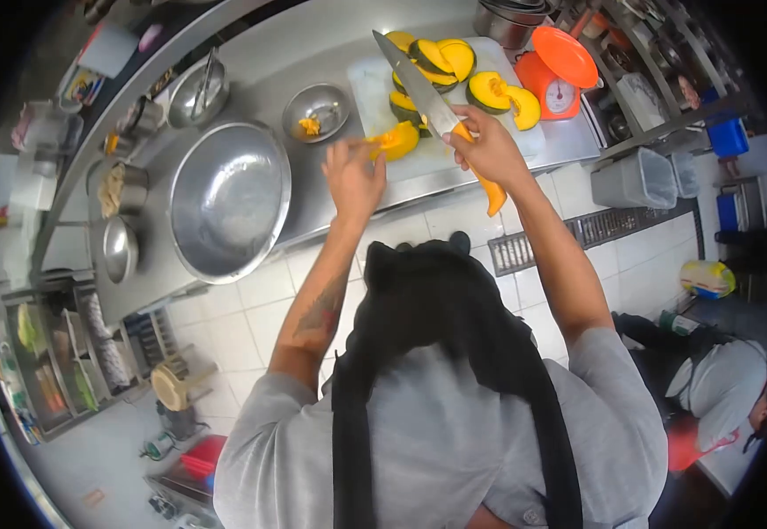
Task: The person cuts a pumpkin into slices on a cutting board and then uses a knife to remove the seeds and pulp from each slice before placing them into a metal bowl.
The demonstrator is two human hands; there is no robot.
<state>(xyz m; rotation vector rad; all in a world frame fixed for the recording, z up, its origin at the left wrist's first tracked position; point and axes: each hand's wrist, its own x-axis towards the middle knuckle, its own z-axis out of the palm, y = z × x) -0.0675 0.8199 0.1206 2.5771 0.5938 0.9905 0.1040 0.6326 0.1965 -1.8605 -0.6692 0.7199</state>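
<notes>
My right hand (492, 152) is closed round the orange handle of a large kitchen knife (418, 88), whose blade points up and left across the white cutting board (367, 84). At the board's left edge, the fingers of my left hand (354, 181) are on the end of a yellow pumpkin wedge (396, 141); their exact grip is partly hidden. Several green-skinned pumpkin slices (436, 60) lie farther back on the board. To their right are two more cut pieces (489, 91). Orange scraps (310, 126) lie in a small metal bowl (330, 99) beyond my left hand.
A big steel basin (229, 203) stands on the counter at the left. An orange kitchen scale (559, 79) is right of the board. Grey plastic bins (634, 179) are beside a floor drain (590, 231). Another person (722, 388) is bent over at the lower right.
</notes>
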